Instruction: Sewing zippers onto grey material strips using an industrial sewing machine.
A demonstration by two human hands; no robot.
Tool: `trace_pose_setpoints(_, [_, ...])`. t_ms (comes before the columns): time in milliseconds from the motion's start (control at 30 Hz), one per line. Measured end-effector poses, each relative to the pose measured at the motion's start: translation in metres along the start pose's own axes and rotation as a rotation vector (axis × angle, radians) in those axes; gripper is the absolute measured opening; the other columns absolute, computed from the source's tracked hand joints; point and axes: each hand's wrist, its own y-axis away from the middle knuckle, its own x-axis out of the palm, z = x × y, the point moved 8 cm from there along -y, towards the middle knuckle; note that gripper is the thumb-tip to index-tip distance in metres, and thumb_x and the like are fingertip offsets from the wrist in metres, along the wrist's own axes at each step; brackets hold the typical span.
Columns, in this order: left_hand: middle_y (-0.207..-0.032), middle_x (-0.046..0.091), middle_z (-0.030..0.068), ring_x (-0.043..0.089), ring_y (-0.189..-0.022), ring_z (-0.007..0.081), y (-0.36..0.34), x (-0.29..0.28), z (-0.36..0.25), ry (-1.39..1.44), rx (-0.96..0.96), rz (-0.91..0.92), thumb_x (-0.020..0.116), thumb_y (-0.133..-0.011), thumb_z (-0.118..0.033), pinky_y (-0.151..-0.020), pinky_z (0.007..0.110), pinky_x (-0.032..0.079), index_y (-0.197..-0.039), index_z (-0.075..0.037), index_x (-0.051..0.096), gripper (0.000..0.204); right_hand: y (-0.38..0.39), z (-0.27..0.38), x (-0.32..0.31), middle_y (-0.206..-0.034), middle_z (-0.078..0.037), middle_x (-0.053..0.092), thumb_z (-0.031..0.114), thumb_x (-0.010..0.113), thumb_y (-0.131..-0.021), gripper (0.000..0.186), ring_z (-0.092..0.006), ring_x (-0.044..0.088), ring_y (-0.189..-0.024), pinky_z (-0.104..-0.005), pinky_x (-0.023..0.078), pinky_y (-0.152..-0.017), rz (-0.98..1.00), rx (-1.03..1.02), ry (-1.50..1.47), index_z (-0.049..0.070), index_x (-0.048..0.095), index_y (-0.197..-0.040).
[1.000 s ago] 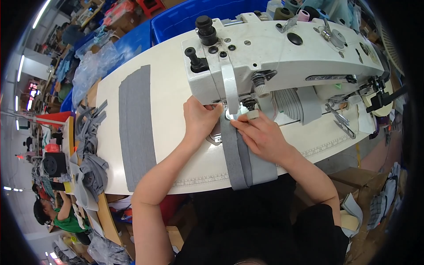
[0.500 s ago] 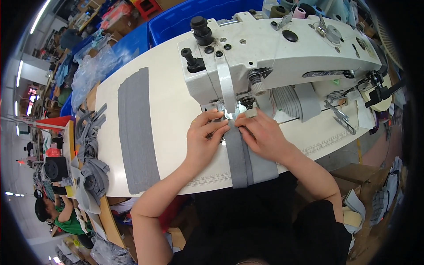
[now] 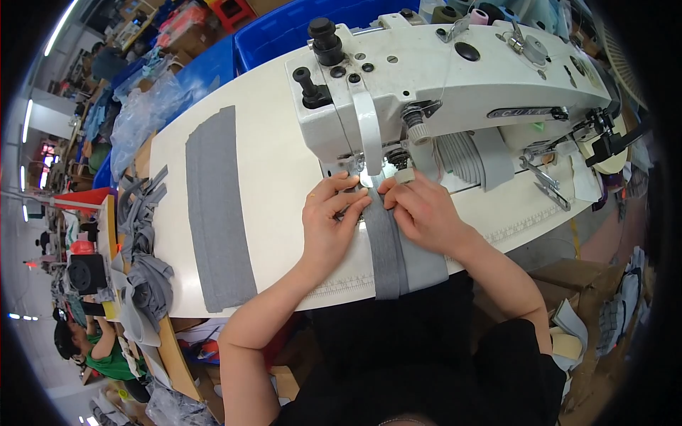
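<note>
A white sewing machine [image 3: 455, 106] stands on the white table. Its lit needle area is partly hidden by the presser parts and my fingers. Dark grey fabric strip [image 3: 387, 270] runs from under the needle over the front edge, atop lighter grey fabric [image 3: 426, 270]. My left hand [image 3: 330, 216] is left of the needle, fingertips closed on the strip's edge. My right hand [image 3: 423, 213] is at the right, fingers bent and gripping the same strip just below the presser area. A flat grey fabric piece [image 3: 217, 213] lies to the left on the table.
Grey scraps [image 3: 142, 263] lie at the left. A blue bin [image 3: 270, 35] is behind. Layered grey pieces [image 3: 469, 160] and metal tools [image 3: 547, 188] lie right of the needle. Thread cones [image 3: 446, 15] sit at the back. A co-worker in green [image 3: 106, 358] works at the lower left.
My left hand has shifted down from behind the needle to beside the strip, its fingers now along the strip's left edge. My right fingers have moved slightly up and bent more. The strip lies straighter.
</note>
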Motion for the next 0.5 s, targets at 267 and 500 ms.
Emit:
trace_pose_setpoints(267, [-0.116,0.072,0.0123,0.066,-0.120,0.0316,0.004,0.003,0.005,0.184,-0.103,0.009,0.083,-0.084,-0.008,-0.104,0.040,0.051,-0.101,-0.005,0.082,0.018,0.000,0.000,-0.007,-0.096,-0.009,0.064,-0.002,0.066,-0.076,0.017,-0.0280,0.063,-0.100,-0.0403,0.056,-0.077,-0.099,-0.042,0.094,0.005,0.065,-0.092])
trace_pose_setpoints(500, [-0.130,0.062,0.0108,0.064,-0.119,0.0226,0.006,0.007,-0.003,0.083,-0.053,0.052,0.076,-0.092,-0.004,-0.095,0.034,0.054,-0.110,-0.005,0.081,0.018,0.004,0.002,-0.008,-0.102,-0.008,0.067,-0.002,0.066,-0.075,0.014,-0.0277,0.063,-0.103,-0.0406,0.055,-0.084,-0.081,-0.034,0.085,0.004,0.068,-0.088])
